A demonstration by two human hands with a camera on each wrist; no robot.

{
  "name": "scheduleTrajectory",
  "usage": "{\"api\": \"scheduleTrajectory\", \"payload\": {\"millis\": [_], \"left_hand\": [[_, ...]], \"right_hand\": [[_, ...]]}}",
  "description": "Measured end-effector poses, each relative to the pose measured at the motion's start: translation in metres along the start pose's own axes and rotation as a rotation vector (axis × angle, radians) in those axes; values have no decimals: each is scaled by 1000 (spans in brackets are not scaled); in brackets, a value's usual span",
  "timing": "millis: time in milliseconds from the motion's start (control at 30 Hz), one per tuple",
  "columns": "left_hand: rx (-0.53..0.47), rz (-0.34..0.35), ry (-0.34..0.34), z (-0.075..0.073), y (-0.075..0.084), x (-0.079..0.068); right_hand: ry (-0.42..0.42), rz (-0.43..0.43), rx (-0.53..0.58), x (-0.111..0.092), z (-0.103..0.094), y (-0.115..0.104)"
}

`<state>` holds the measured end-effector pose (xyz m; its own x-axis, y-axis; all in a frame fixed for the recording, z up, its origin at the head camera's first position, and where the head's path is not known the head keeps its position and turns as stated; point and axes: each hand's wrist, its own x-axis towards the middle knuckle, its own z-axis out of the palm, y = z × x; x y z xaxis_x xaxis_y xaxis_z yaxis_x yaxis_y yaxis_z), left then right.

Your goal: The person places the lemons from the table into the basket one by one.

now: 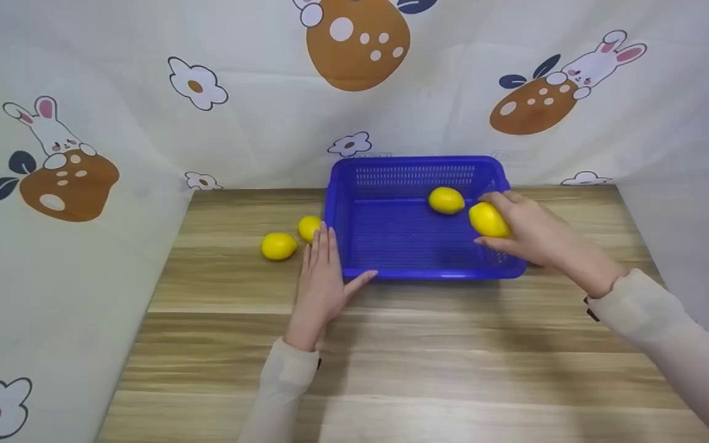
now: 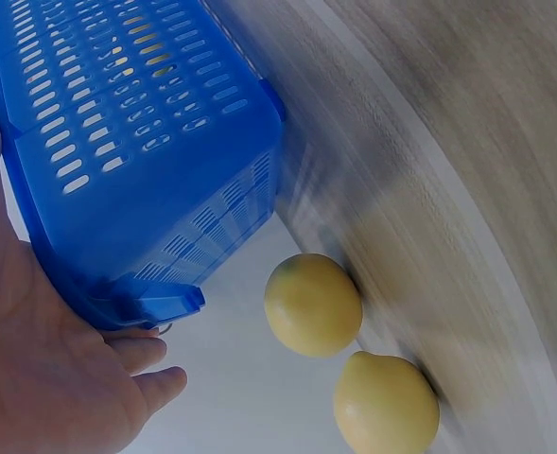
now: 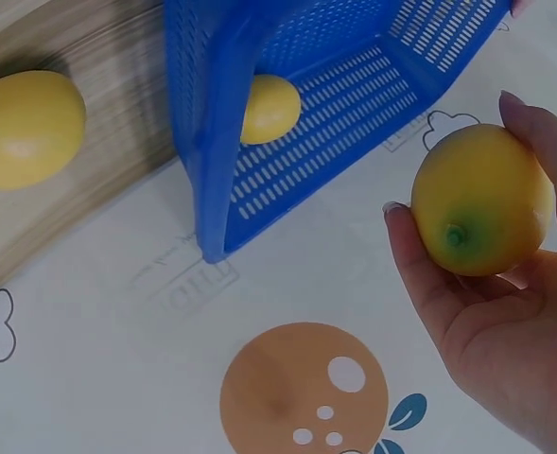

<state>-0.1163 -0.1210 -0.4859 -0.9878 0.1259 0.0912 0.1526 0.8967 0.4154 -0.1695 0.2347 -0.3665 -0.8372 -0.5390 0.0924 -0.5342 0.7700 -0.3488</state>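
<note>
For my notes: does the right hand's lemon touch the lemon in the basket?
Apart. The right wrist view shows a gap between the held lemon and the lemon in the basket.

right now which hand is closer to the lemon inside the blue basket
Right: the right hand, gripping another lemon, is at the right end of the basket, near the inside lemon; the left hand is at the left end, farther off.

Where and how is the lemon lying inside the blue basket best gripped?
Probably across the rounded middle of that lemon, reached from above: it lies on its side, tapering toward one end, and the basket walls it round but is open on top.
</note>
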Motion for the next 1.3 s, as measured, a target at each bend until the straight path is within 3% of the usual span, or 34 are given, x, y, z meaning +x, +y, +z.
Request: {"api": "scheduleTrajectory", "payload": {"millis": [200, 933, 1300], "left_hand": [[0, 4, 8, -1, 0, 0], [21, -21, -21, 1, 1, 0], [17, -17, -13, 2, 0, 1]], "right_hand": [[-41, 47, 21, 8, -2, -4], [-39, -15, 41, 30, -2, -10], [-56, 15, 25, 38, 1, -13]]}}
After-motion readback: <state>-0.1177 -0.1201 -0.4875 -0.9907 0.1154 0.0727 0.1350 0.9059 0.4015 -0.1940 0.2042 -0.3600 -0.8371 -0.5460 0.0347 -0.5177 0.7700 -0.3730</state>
